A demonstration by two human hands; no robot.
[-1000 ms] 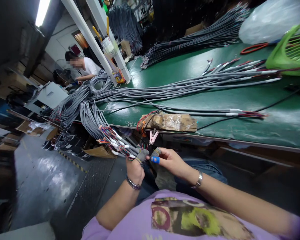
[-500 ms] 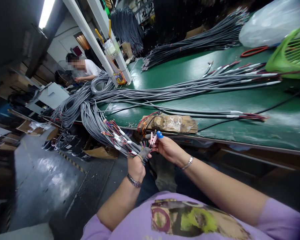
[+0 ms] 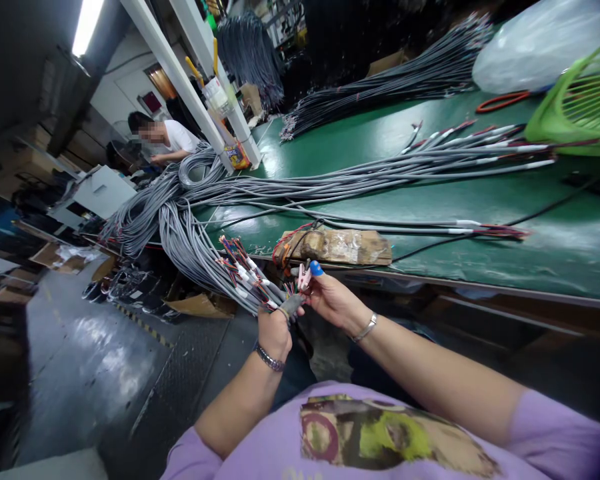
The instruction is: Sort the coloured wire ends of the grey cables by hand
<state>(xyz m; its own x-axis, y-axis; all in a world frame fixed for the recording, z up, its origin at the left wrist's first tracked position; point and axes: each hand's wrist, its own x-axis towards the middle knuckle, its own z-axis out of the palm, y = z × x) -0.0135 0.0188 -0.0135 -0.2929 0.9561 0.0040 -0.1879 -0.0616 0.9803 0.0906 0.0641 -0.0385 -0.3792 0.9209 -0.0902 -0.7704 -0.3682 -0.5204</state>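
Note:
My left hand [image 3: 279, 320], with grey coverings on its fingers, is closed round the ends of a bundle of grey cables [image 3: 190, 250]. Thin coloured wires [image 3: 237, 253] fan out from the white-banded cable ends beside it. Close against it on the right is my right hand [image 3: 327, 293], fingers pinched and a blue cover on one fingertip. What those fingertips grip is too small to name. A pale pink clip [image 3: 304, 277] shows at the fingertips, in front of a taped wooden block [image 3: 350, 247] on the bench edge.
The green bench [image 3: 430, 257] carries long grey cables [image 3: 330, 185], black cables [image 3: 380, 87], a green basket [image 3: 575, 107] and a plastic bag [image 3: 535, 50]. White posts [image 3: 180, 73] rise at its left part. Another person [image 3: 177, 139] is behind, at the left.
The coloured wire ends beside my left hand have shifted slightly right and up. Both hands stay close together with little movement, and the whole view has shifted slightly.

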